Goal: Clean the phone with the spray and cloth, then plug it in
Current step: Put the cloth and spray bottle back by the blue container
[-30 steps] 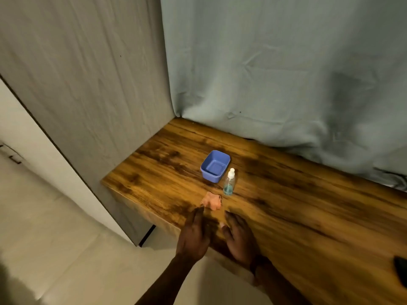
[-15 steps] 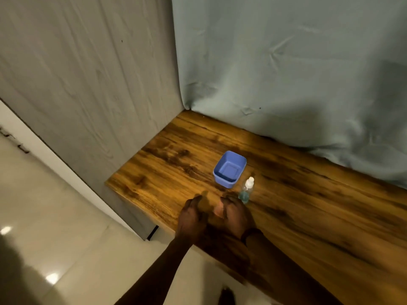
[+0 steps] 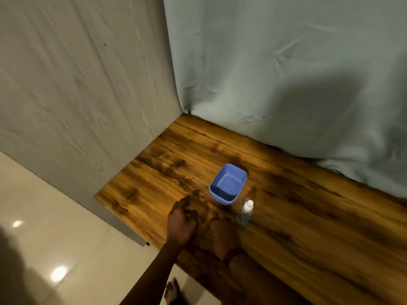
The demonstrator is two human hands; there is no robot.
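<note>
A small clear spray bottle [image 3: 244, 213] with a white cap and bluish liquid stands upright on the wooden counter [image 3: 308, 216]. Both hands rest close together just left of it, near the counter's front edge. My left hand [image 3: 181, 221] has its fingers curled in. My right hand [image 3: 220, 227] is blurred, palm down, and almost touches the bottle. The pink cloth lay on this spot and is hidden under the hands. No phone is in view.
A blue plastic tub [image 3: 228, 183], empty, sits right behind the hands and bottle. A grey panel wall [image 3: 88, 95] closes the left side and a pale curtain [image 3: 286, 73] hangs at the back. Glossy tiled floor [image 3: 55, 249] lies below left.
Both hands moved forward from the counter's edge and closed over the pink cloth, which no longer shows. The view swung right and closer to the counter.
</note>
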